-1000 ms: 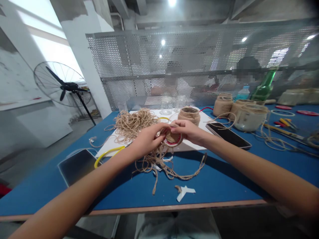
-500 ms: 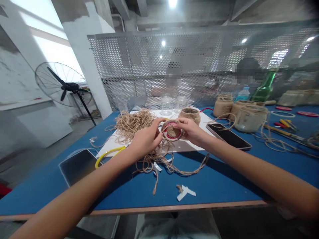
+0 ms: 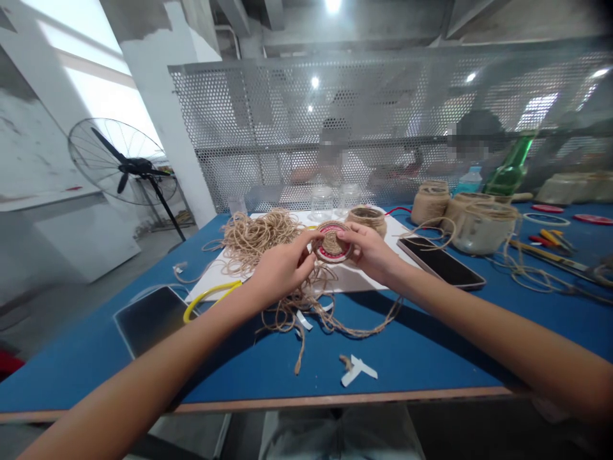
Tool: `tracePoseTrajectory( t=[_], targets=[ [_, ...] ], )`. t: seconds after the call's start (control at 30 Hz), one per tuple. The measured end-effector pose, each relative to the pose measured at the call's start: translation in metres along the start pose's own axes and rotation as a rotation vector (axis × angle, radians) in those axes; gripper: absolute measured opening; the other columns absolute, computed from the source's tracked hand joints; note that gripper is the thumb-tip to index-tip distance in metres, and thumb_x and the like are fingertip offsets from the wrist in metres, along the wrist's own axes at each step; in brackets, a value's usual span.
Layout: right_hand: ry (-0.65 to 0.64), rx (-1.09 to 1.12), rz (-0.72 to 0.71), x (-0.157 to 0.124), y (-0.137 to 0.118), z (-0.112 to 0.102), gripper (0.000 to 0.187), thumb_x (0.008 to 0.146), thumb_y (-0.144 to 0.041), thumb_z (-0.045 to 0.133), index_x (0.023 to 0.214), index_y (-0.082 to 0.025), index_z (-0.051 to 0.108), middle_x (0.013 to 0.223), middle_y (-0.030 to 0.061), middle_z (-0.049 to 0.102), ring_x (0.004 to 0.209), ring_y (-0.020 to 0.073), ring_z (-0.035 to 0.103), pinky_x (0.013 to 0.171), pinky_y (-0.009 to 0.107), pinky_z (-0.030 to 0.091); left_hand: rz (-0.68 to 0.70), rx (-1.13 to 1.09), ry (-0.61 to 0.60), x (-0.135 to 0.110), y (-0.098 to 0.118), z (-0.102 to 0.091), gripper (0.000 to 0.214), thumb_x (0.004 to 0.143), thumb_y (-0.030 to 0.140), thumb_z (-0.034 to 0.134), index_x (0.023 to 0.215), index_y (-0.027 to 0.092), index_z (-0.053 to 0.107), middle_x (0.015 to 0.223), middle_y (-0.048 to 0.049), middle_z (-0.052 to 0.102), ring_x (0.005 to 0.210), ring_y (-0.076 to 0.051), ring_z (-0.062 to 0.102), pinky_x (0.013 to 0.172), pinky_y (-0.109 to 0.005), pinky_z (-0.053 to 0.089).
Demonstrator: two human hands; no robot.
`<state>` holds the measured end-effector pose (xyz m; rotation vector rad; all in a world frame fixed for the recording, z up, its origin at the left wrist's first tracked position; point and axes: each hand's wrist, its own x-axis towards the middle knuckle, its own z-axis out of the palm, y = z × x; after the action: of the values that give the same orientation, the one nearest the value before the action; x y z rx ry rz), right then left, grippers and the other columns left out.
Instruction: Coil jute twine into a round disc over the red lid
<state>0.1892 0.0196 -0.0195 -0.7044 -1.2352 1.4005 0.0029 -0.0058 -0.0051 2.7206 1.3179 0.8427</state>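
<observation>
Between my two hands is a round jar lid [image 3: 332,244], its face red and white around a coil of jute twine. My left hand [image 3: 286,263] pinches its left edge with thumb and fingers. On the other side my right hand [image 3: 368,248] grips the right edge, the thumb resting on the face near the coil. A heap of loose jute twine [image 3: 261,237] lies on white paper beyond my left hand, and more tangled strands trail beneath the lid. Just behind my right hand stands a twine-wrapped jar [image 3: 366,217].
On the blue table [image 3: 230,377], a phone [image 3: 443,263] lies right, with wrapped jars [image 3: 430,203] and a green bottle [image 3: 510,167] beyond. A dark tablet-like panel [image 3: 148,322] and yellow tube [image 3: 204,297] are left. Clear glass jars [image 3: 322,203] stand before a perforated metal screen [image 3: 268,128].
The lid has turned and tipped slightly between my hands, showing more of its coil. My left fingers have shifted lower along its edge.
</observation>
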Motion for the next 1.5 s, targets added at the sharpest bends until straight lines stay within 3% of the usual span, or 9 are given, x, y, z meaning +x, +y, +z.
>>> tracePoseTrajectory(
  t=[0.23, 0.43, 0.63, 0.8, 0.93, 1.1, 1.5],
  targets=[
    [-0.031, 0.080, 0.006, -0.005, -0.001, 0.007, 0.016, 0.067, -0.021, 0.065, 0.079, -0.018, 0.056, 0.082, 0.0006, 0.059, 0.072, 0.0100, 0.053, 0.066, 0.023, 0.043, -0.015, -0.219, 0.029, 0.001, 0.002, 0.001, 0.032, 0.085, 0.027, 0.039, 0.117, 0.024, 0.038, 0.097, -0.0033, 0.060, 0.065, -0.010, 0.057, 0.060, -0.023, 0.042],
    [-0.125, 0.107, -0.003, -0.004, 0.003, 0.005, 0.013, 0.067, -0.015, 0.063, 0.078, -0.016, 0.056, 0.078, -0.0002, 0.058, 0.069, 0.0091, 0.054, 0.066, 0.023, 0.043, 0.014, -0.209, 0.066, 0.002, 0.002, 0.001, 0.026, 0.085, 0.020, 0.040, 0.111, 0.020, 0.042, 0.083, -0.0011, 0.059, 0.060, -0.009, 0.054, 0.061, -0.022, 0.041],
    [-0.254, -0.085, 0.058, -0.005, -0.004, 0.002, 0.015, 0.068, -0.021, 0.066, 0.078, -0.016, 0.057, 0.070, -0.0010, 0.055, 0.061, 0.0083, 0.051, 0.055, 0.021, 0.039, 0.110, -0.206, 0.024, 0.003, 0.002, -0.005, 0.025, 0.083, 0.014, 0.041, 0.105, 0.021, 0.049, 0.082, 0.0011, 0.060, 0.064, -0.008, 0.053, 0.065, -0.021, 0.041],
    [-0.327, -0.213, 0.035, -0.002, -0.003, -0.004, 0.012, 0.071, -0.021, 0.063, 0.078, -0.013, 0.058, 0.067, -0.0010, 0.054, 0.057, 0.0069, 0.048, 0.053, 0.021, 0.035, 0.142, -0.226, -0.035, 0.001, 0.003, -0.005, 0.034, 0.084, 0.019, 0.041, 0.117, 0.024, 0.043, 0.082, 0.0000, 0.060, 0.060, -0.008, 0.053, 0.061, -0.021, 0.041],
    [-0.269, -0.226, 0.013, -0.001, -0.002, -0.004, 0.013, 0.069, -0.022, 0.064, 0.076, -0.013, 0.058, 0.068, -0.0003, 0.055, 0.060, 0.0077, 0.050, 0.056, 0.022, 0.037, 0.069, -0.295, -0.038, 0.002, 0.002, -0.006, 0.040, 0.085, 0.022, 0.042, 0.124, 0.020, 0.034, 0.076, -0.0011, 0.060, 0.056, -0.009, 0.054, 0.058, -0.022, 0.042],
    [-0.185, -0.202, 0.021, -0.002, -0.005, -0.001, 0.014, 0.068, -0.023, 0.065, 0.075, -0.014, 0.058, 0.066, -0.0011, 0.056, 0.057, 0.0076, 0.051, 0.054, 0.022, 0.038, 0.027, -0.269, -0.063, 0.005, 0.000, -0.009, 0.040, 0.084, 0.022, 0.042, 0.123, 0.019, 0.035, 0.069, -0.0001, 0.059, 0.054, -0.010, 0.053, 0.056, -0.022, 0.041],
    [-0.108, -0.117, 0.026, 0.000, -0.004, -0.002, 0.018, 0.066, -0.024, 0.066, 0.073, -0.014, 0.053, 0.064, -0.0023, 0.055, 0.055, 0.0066, 0.051, 0.052, 0.021, 0.037, 0.040, -0.237, -0.062, 0.004, 0.000, -0.009, 0.041, 0.083, 0.018, 0.040, 0.124, 0.021, 0.036, 0.057, 0.0050, 0.052, 0.049, -0.008, 0.047, 0.051, -0.019, 0.037]
  ],
)
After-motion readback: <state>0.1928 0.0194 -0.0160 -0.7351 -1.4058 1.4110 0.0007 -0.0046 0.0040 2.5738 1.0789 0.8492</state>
